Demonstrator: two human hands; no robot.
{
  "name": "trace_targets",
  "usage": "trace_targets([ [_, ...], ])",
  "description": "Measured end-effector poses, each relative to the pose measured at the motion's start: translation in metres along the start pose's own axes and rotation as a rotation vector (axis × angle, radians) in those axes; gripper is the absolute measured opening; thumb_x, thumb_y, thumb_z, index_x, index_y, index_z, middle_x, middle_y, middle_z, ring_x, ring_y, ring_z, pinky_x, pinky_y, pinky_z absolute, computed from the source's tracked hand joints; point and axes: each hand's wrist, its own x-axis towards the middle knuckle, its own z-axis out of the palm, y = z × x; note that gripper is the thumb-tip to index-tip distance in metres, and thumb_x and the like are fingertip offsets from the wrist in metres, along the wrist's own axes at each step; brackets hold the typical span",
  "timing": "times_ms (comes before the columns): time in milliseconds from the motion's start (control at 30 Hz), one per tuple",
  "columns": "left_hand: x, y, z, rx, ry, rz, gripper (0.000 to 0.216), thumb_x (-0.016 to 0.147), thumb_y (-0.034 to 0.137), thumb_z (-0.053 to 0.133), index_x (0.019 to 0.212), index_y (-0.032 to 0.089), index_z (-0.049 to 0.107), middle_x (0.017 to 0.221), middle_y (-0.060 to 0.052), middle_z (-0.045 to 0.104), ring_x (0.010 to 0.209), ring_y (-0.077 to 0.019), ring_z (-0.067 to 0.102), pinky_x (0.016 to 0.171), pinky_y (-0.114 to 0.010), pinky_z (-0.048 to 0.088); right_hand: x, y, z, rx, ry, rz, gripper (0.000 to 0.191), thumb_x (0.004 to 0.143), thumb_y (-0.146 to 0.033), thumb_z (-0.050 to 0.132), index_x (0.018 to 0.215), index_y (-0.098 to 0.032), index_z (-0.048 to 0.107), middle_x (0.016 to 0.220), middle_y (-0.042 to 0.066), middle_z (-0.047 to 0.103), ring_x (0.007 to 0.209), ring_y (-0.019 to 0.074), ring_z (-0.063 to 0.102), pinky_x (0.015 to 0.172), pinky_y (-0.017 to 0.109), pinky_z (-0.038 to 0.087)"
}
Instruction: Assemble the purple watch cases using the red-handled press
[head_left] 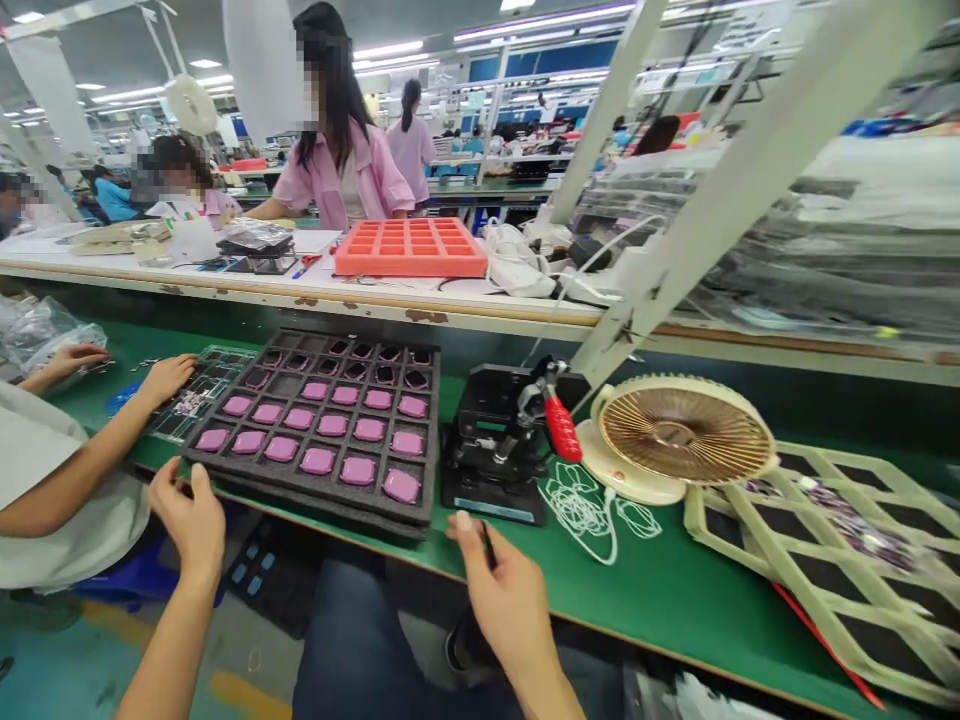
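A dark grey foam tray (431,480) lies on the green bench, with pink rounded pieces (332,425) in its front rows and dark-faced ones (360,350) at the back. My left hand (191,520) is at the tray's front left corner, fingers bent and thumb apart, with nothing plainly held. Over the bench's front edge, my right hand (506,590) is closed, with a slim dark thing between thumb and fingers that I cannot make out. Beyond it stands a black clamp fixture (491,430) with a red handle (561,430).
A beige fan (679,435) stands right of the fixture, beside a coiled white cable (577,500). Farther right lies a cream divided tray (847,560). A co-worker's hands (169,380) work at left by a clear tray (214,375). An orange foam tray (409,250) sits on the shelf.
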Motion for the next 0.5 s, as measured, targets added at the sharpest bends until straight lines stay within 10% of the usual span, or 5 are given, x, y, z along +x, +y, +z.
trace_targets([
  [167, -0.110, 0.076, -0.017, -0.100, -0.237, 0.474, 0.033, 0.091, 0.027, 0.071, 0.123, 0.023, 0.067, 0.132, -0.014, 0.064, 0.130, -0.0351, 0.057, 0.112, -0.054, 0.046, 0.046, 0.019, -0.071, -0.078, 0.527, 0.046, 0.068, 0.090, -0.072, 0.054, 0.112, -0.013, 0.078, 0.102, 0.015, 0.079, 0.082, 0.0269, 0.066, 0.087, 0.037, 0.049],
  [300, -0.164, 0.163, 0.022, -0.216, -0.763, 0.679, 0.032, 0.101, 0.019, 0.051, 0.126, 0.032, 0.067, 0.126, -0.009, 0.073, 0.123, -0.0323, 0.065, 0.110, -0.055, 0.045, 0.090, 0.011, -0.087, -0.088, 0.351, -0.070, 0.063, 0.093, -0.065, 0.050, 0.115, -0.011, 0.076, 0.107, 0.016, 0.078, 0.080, 0.0249, 0.061, 0.086, 0.038, 0.046],
  [500, -0.189, 0.237, 0.100, 0.021, -0.924, 0.711, 0.043, 0.105, 0.031, 0.050, 0.142, 0.012, 0.059, 0.122, -0.024, 0.075, 0.119, -0.0404, 0.067, 0.111, -0.066, 0.032, 0.104, 0.009, -0.079, 0.025, 0.237, -0.140, 0.065, 0.096, -0.071, 0.047, 0.105, -0.014, 0.077, 0.098, 0.011, 0.079, 0.087, 0.0246, 0.066, 0.084, 0.033, 0.049],
])
